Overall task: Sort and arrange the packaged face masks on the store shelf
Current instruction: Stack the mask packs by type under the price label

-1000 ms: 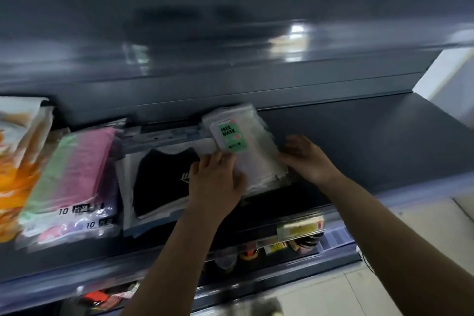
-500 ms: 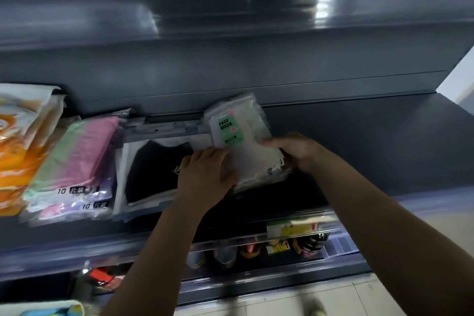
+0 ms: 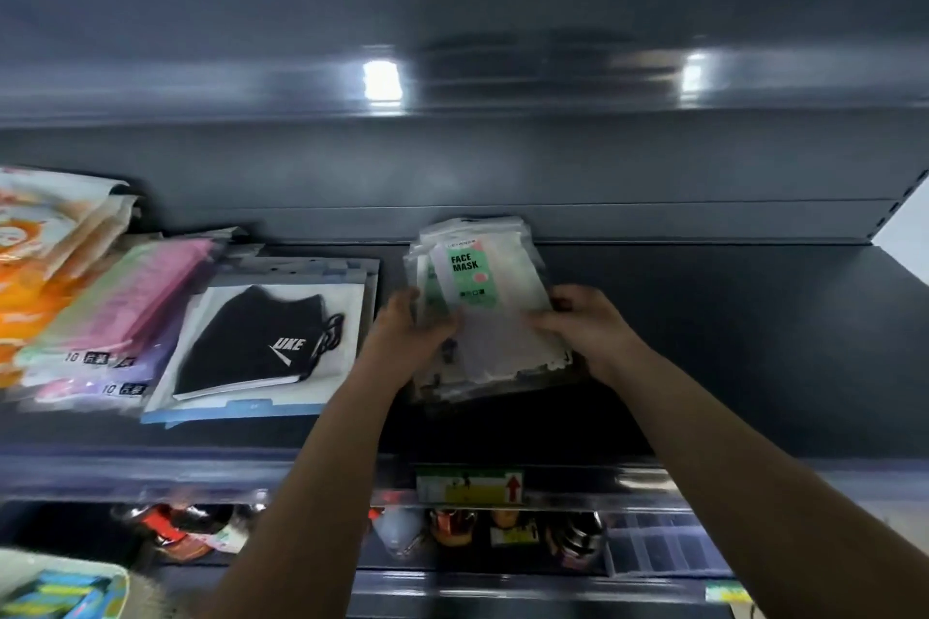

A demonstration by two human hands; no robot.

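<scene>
A dark grey metal store shelf [image 3: 704, 342] with a matching back panel is seen from the head camera. On it, a stack of clear plastic packets [image 3: 482, 312] is gripped from both sides: the left hand [image 3: 409, 337] is curled round the stack's left edge, the right hand [image 3: 588, 324] round its right edge. The top packet carries a green and pink card printed "FACE MASK"; smaller print above it is too blurred to be read. Just left of the stack, a black cloth mask [image 3: 261, 337] is shown inside a flat white-backed package, with white lettering reading "UKE". Further left, pastel pink and green mask packs [image 3: 105, 317] marked "10" are piled, beside orange packets [image 3: 35, 266] cut off by the frame edge. A green and yellow price tag [image 3: 470, 486] with a red arrow is fixed to the shelf's front rail. Items on the lower shelf are too blurred to be identified.
</scene>
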